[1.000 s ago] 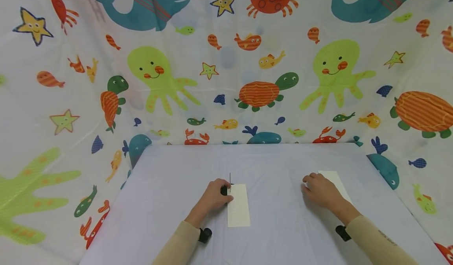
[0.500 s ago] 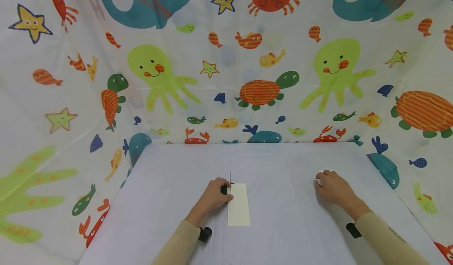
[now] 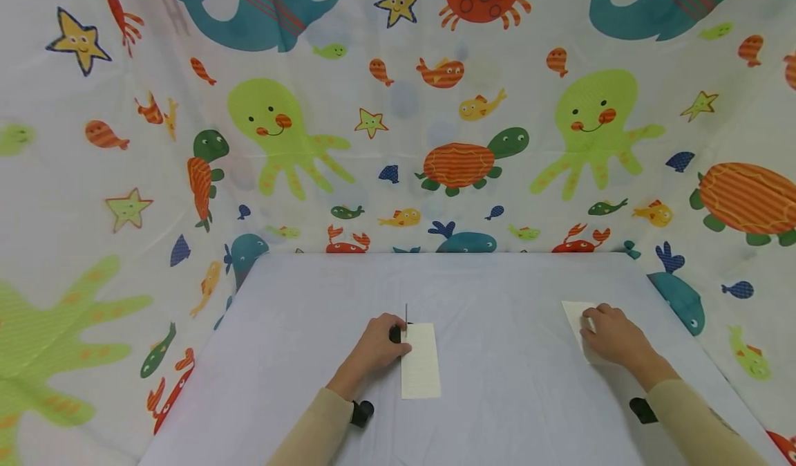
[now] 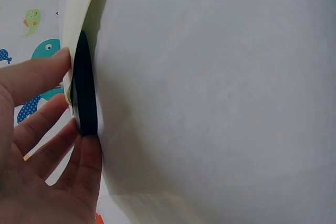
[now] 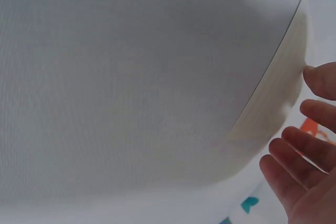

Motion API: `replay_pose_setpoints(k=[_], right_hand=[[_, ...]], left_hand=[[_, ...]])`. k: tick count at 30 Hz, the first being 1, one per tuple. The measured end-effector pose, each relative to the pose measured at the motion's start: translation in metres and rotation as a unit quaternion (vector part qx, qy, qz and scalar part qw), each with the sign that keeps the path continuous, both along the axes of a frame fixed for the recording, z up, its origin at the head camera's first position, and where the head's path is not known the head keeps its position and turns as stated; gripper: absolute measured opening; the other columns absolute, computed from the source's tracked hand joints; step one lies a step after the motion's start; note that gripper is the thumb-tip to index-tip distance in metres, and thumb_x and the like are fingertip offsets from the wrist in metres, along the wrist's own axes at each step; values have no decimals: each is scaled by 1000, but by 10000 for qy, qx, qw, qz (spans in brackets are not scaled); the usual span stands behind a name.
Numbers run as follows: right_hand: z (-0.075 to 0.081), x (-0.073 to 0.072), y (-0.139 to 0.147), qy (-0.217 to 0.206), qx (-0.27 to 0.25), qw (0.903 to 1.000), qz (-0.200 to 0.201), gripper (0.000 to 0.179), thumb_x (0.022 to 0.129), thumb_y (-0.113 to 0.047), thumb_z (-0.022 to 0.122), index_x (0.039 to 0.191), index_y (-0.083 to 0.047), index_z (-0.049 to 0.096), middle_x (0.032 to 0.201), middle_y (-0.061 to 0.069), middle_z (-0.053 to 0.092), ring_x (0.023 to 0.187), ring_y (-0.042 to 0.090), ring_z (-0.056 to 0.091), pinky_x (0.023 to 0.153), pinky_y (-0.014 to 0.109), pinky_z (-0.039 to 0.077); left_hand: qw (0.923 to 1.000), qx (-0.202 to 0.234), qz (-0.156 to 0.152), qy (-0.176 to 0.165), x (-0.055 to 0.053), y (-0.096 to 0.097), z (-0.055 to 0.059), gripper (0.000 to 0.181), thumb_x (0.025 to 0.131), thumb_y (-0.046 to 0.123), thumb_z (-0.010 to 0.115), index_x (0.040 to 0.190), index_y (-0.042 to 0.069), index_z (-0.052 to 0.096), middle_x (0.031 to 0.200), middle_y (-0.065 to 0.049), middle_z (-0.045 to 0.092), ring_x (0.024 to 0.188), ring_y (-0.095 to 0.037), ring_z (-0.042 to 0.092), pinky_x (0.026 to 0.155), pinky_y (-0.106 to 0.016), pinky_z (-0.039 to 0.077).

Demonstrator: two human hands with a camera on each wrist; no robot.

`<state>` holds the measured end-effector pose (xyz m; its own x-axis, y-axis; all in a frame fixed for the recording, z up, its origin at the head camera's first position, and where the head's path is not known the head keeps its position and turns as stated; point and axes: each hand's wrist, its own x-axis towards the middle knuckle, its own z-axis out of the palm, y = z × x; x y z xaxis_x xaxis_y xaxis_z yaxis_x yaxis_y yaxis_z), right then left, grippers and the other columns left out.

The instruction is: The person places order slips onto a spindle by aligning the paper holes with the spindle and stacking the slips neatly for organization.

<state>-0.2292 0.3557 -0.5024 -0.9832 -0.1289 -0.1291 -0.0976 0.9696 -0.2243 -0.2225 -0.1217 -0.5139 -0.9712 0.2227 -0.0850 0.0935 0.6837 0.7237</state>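
Observation:
Left of the table's middle, my left hand (image 3: 377,341) holds the dark round base (image 4: 85,90) of what looks like a bill spike, its thin metal spike (image 3: 406,314) standing upright. A cream paper slip (image 3: 421,366) lies on the base, and my left thumb rests on its edge. Whether the spike pierces the slip cannot be made out. Farther right, my right hand (image 3: 616,334) is over a second cream paper slip (image 3: 573,314), covering its right part. In the right wrist view the thumb touches that slip's edge (image 5: 281,85), with the fingers loosely spread.
A white cloth (image 3: 497,404) covers the table. Patterned curtains (image 3: 404,106) with sea animals stand behind it and along both sides. A dark wrist camera (image 3: 643,411) sits under the right wrist, another camera (image 3: 361,413) under the left.
My right hand has moved to the right across the far slip, so the slip's left edge shows again. My left hand keeps its place on the spike's base and the near slip.

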Motion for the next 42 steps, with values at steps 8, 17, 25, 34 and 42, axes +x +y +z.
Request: replay_pose_setpoints(k=[8,17,25,34,42], right_hand=[[2,3,8,-193,57,9998,-69,48,95,-20,68,126,15,56,121,40,50,109,54,49,92,68,45],[-1,5,7,-231,-13,9996,-156,45,96,-17,67,126,16,57,119,39,50,108,54,47,90,67,46],[-1,8,3,-42,-179,9994,-296,45,96,-15,66,127,17,58,118,38,52,108,55,47,91,67,46],[-3,13,-2,225,-397,9978,-482,38,96,-10,64,125,14,61,118,40,54,108,56,50,89,68,46],[-2,13,-7,0,-933,9922,-827,45,97,-15,64,132,12,57,125,42,51,116,60,48,94,69,43]], left_hand=[[9999,-25,-54,98,-2,-1,-3,35,86,15,80,115,4,66,125,-16,62,122,-35,53,105,-53,43],[10000,3,-54,38,-3,-1,-6,34,86,15,80,114,4,65,124,-15,61,122,-35,53,105,-53,43],[10000,12,-16,49,-3,-1,-5,34,86,15,80,115,4,65,125,-15,61,122,-35,53,105,-53,42],[10000,-43,13,36,-2,0,-5,34,87,16,79,116,5,65,126,-15,60,124,-35,51,106,-53,41],[9999,-81,67,-16,1,1,-5,35,87,17,79,117,6,65,128,-15,59,123,-34,51,106,-54,42]])
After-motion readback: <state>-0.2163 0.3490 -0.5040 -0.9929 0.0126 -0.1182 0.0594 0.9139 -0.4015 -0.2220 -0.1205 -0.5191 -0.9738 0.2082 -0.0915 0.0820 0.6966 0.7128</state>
